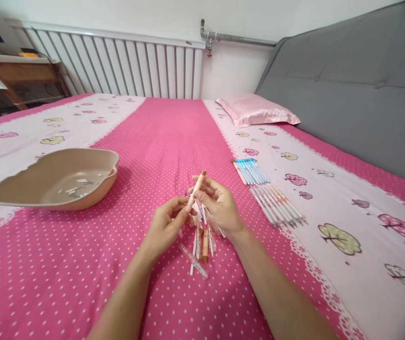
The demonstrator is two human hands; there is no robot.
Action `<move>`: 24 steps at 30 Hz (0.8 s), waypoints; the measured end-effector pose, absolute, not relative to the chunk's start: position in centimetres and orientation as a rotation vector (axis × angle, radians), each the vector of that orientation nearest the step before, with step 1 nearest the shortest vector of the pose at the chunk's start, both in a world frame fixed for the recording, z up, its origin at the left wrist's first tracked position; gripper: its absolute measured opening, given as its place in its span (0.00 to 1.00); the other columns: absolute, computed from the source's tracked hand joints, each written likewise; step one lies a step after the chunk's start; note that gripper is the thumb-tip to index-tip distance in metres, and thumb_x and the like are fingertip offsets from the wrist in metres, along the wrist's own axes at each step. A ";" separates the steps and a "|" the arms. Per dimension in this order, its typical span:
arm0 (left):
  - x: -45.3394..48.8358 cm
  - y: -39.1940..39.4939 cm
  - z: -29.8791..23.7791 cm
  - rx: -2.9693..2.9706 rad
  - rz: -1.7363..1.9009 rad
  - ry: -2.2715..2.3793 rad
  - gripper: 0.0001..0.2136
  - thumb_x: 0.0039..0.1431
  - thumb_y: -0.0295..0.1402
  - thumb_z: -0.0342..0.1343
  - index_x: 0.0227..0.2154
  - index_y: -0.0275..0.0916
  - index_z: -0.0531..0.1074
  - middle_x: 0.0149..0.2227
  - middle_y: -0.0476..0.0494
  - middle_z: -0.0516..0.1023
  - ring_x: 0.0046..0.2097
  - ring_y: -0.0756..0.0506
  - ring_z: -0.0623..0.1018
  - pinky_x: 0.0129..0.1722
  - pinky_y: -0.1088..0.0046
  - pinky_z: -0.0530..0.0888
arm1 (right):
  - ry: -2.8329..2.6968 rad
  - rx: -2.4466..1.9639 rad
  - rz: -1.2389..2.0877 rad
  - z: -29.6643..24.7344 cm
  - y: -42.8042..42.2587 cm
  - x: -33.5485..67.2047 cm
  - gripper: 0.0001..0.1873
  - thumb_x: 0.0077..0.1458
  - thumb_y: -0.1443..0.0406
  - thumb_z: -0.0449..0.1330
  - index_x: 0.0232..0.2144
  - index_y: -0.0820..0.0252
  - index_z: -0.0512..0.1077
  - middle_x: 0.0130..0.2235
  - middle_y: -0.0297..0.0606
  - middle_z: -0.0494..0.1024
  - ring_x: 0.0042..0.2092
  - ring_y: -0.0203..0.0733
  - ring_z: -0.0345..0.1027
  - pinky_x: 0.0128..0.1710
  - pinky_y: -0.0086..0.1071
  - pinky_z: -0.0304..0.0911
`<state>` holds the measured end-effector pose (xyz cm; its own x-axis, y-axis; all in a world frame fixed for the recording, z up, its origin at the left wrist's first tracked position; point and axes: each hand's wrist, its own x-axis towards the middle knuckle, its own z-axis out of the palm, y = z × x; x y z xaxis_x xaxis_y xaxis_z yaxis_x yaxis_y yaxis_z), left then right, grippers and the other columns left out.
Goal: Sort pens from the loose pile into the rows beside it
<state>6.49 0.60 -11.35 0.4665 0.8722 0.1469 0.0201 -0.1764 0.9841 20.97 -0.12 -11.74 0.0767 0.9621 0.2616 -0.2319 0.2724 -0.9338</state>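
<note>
And here the pen [198, 185] is pinched, low by the left hand [168, 223], higher by the right hand [222, 208], seemingly for steadiness; it's held above the pile [205, 246], well inside the bed's [174, 141] far edge.

The bed [174, 141] carries a basin [56, 165], pens [278, 205], pen parts [205, 245], a pillow [257, 109].

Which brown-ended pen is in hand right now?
The peach pen held between the left hand and right hand; another brown-ended pen lies below them, a third beside the blue pens.
</note>
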 end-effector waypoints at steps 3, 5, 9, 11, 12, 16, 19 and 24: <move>6.4 0.6 -11.1 1.508 0.899 0.770 0.11 0.57 0.36 0.54 0.38 0.33 0.70 0.26 0.48 0.72 0.26 0.52 0.71 0.25 0.78 0.68 | -1.093 -0.842 1.141 -11.5 -0.3 21.0 0.18 0.50 0.61 0.62 0.45 0.55 0.70 0.38 0.38 0.76 0.36 0.36 0.70 0.37 0.33 0.67; 6.4 0.6 -11.0 1.465 0.866 0.758 0.12 0.56 0.37 0.54 0.38 0.33 0.70 0.25 0.48 0.72 0.25 0.52 0.70 0.24 0.78 0.67 | -1.077 -0.831 1.175 -11.3 -0.3 21.0 0.18 0.50 0.61 0.62 0.45 0.56 0.70 0.38 0.38 0.76 0.35 0.36 0.70 0.34 0.31 0.67; 6.1 0.7 -11.2 1.400 0.797 0.749 0.12 0.56 0.37 0.54 0.38 0.33 0.70 0.24 0.46 0.73 0.25 0.52 0.70 0.25 0.78 0.66 | -1.035 -0.786 1.256 -11.0 -0.4 21.1 0.18 0.50 0.63 0.62 0.45 0.57 0.70 0.37 0.37 0.76 0.32 0.34 0.70 0.31 0.29 0.67; 6.0 0.7 -11.3 1.371 0.782 0.730 0.12 0.57 0.37 0.53 0.39 0.33 0.70 0.25 0.46 0.73 0.24 0.52 0.70 0.25 0.78 0.66 | -1.027 -0.765 1.294 -11.0 -0.4 21.1 0.18 0.49 0.63 0.62 0.45 0.56 0.70 0.37 0.37 0.77 0.30 0.33 0.69 0.30 0.29 0.67; 6.0 0.7 -11.3 1.356 0.778 0.722 0.12 0.57 0.37 0.53 0.39 0.33 0.70 0.25 0.46 0.73 0.24 0.53 0.69 0.25 0.78 0.66 | -1.027 -0.757 1.310 -11.0 -0.4 21.1 0.19 0.49 0.63 0.62 0.45 0.56 0.70 0.37 0.37 0.77 0.30 0.33 0.69 0.29 0.28 0.67; 6.0 0.7 -11.3 1.302 0.765 0.706 0.12 0.56 0.37 0.54 0.37 0.34 0.71 0.27 0.45 0.74 0.24 0.54 0.69 0.24 0.79 0.65 | -1.025 -0.733 1.352 -11.0 -0.4 21.1 0.19 0.50 0.63 0.62 0.45 0.57 0.70 0.37 0.37 0.77 0.30 0.32 0.69 0.27 0.26 0.67; 6.0 0.6 -11.2 1.273 0.762 0.695 0.11 0.56 0.37 0.55 0.36 0.34 0.71 0.27 0.45 0.74 0.23 0.54 0.69 0.24 0.79 0.65 | -1.013 -0.721 1.374 -11.1 -0.4 21.1 0.19 0.50 0.62 0.62 0.46 0.57 0.70 0.37 0.36 0.76 0.28 0.32 0.69 0.25 0.25 0.67; 6.1 0.5 -11.2 1.248 0.793 0.695 0.10 0.55 0.37 0.56 0.36 0.34 0.71 0.26 0.46 0.73 0.24 0.53 0.69 0.24 0.78 0.65 | -0.996 -0.716 1.395 -11.3 -0.3 21.2 0.19 0.49 0.61 0.62 0.45 0.56 0.70 0.37 0.36 0.76 0.24 0.31 0.67 0.22 0.27 0.66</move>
